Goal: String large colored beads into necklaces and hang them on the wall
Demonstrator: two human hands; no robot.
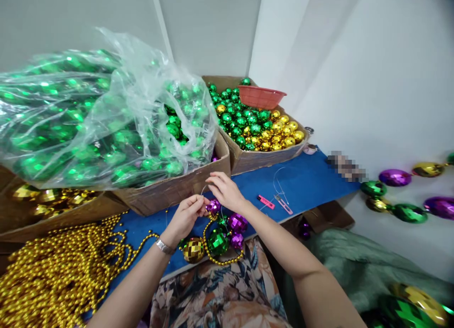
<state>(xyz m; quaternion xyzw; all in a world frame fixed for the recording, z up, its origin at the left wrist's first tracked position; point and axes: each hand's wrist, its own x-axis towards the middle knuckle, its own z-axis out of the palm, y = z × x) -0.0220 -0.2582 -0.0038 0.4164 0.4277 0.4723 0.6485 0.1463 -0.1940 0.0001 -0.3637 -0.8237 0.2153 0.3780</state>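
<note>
Over the counter [305, 176], your left hand [187, 215] has its grip pinching 1 small, shiny purple ball [213, 206] with tiny flat squares. I can't tell your right hand's [227, 194] grip. 2 more purple balls [237, 222] and 1 gold ball [193, 250] sit nearby.

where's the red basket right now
In the head view, the red basket is just right of centre, at the far side of the cardboard box holding green balls and gold balls.

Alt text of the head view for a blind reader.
A person's left hand is at a shiny purple faceted ball, right hand beside, over a blue tabletop; gold bead strands lie left, cardboard boxes of green and gold balls behind.
</note>
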